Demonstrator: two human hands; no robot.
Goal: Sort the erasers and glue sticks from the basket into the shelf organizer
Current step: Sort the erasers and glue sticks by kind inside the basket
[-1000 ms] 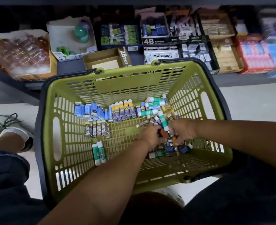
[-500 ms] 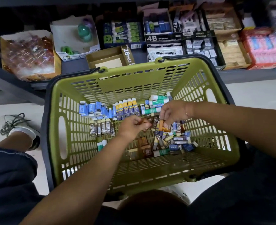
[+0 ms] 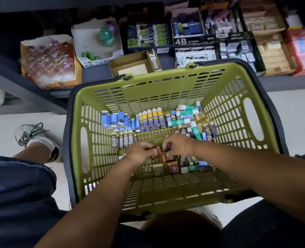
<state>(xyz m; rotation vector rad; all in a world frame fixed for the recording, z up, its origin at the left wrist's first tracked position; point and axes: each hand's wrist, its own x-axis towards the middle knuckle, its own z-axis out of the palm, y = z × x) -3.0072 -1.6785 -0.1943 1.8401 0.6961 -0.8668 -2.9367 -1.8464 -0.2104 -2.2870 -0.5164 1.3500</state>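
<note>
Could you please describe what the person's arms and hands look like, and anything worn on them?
The left forearm and right forearm are bare, with no sleeves in view up to the picture's edge. The left hand and right hand wear no gloves. A thin bracelet circles the right wrist.

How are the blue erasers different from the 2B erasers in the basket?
The blue erasers have blue-and-white sleeves; the 2B erasers have brownish sleeves marked 2B. The blue erasers lie by the basket's far wall; the 2B erasers lie one row nearer. Both sit in tidy side-by-side rows.
</note>
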